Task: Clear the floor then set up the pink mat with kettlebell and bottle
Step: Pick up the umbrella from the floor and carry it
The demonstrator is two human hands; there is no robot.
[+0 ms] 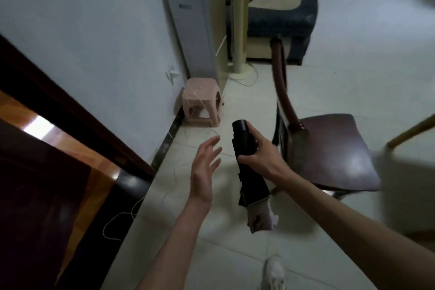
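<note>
While your right hand (259, 155) wraps around the middle of the folded black umbrella (247, 162), your left hand (204, 167) hangs just left of it, fingers spread and holding nothing. The umbrella tilts above the floor, close to the wooden chair (329, 148) on its right. Its loose fabric end dangles low, so a quick swing could catch the chair or slip your grip. No pink mat, kettlebell or bottle shows yet.
</note>
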